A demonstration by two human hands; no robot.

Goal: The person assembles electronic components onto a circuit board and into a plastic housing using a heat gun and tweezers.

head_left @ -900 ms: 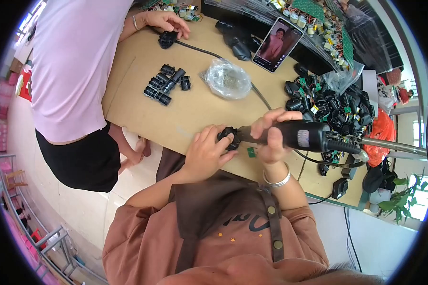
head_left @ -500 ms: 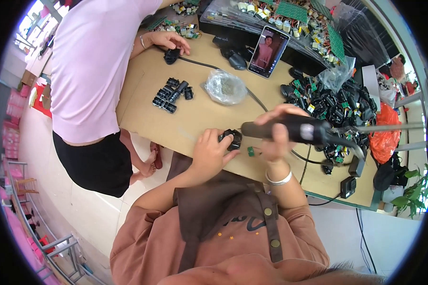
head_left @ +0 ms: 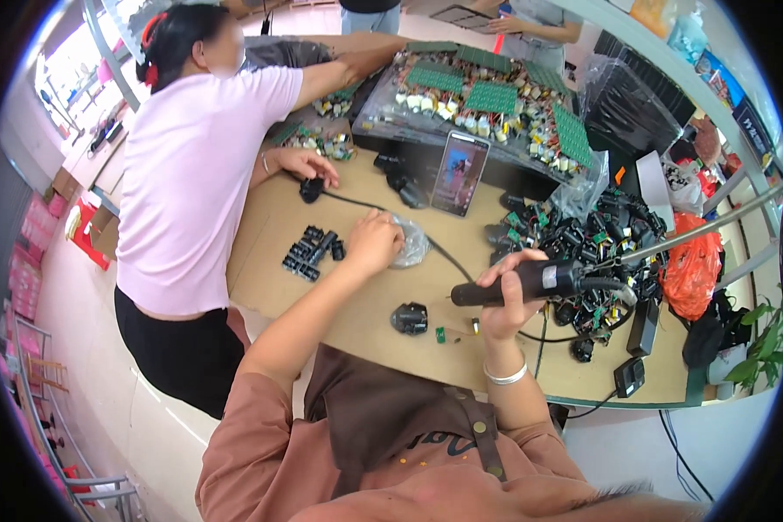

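Observation:
In my right hand [head_left: 506, 300] is a black electric screwdriver [head_left: 531, 284], fingers wrapped round its body and tip pointing left over the table. My left hand [head_left: 376, 242] has bent fingers at the clear plastic bag [head_left: 413, 244]; its fingertips, and whatever they pinch, are hidden. A black plastic housing [head_left: 409, 318] lies on the cardboard table top near the front edge, touched by neither hand. Beside it are a small green circuit board [head_left: 441, 335] and a little component [head_left: 476, 325].
Black moulded parts [head_left: 311, 253] lie left of the bag. A phone [head_left: 460, 174] leans upright behind it. Black parts and boards heap up on the right [head_left: 583, 252], near an orange bag [head_left: 692, 274]. A co-worker in pink [head_left: 209, 165] stands at left, one hand on a black piece [head_left: 311, 190].
My left hand has let go of the black housing and moved up to the plastic bag. The screwdriver has moved away from the housing, still in my right hand. The whole view has shifted.

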